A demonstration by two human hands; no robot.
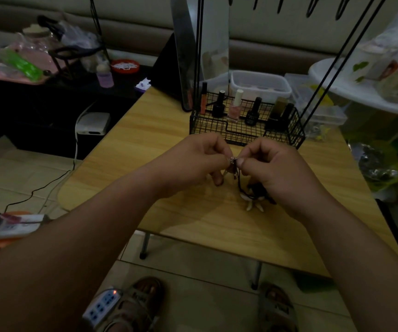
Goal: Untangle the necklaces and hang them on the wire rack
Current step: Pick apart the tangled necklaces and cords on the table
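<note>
Above the light wooden worktop [159, 130], the left hand [200, 161] and right hand [272, 168] pinch tangled black-cord necklaces [250, 203]. At twelve o'clock stands the black wire rack [245, 127].

Smooth wood-grain table [169, 121], black wire rack [245, 130]

Left hand [193, 164] and right hand [274, 171] pinch, fingers [240, 161] curled.

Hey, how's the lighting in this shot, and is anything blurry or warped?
Head view: dim and underexposed; the dark necklace cords between the left hand and right hand barely stand out. Head view: the wire rack rods splay outward from wide-angle distortion; background clutter looks soft.
</note>
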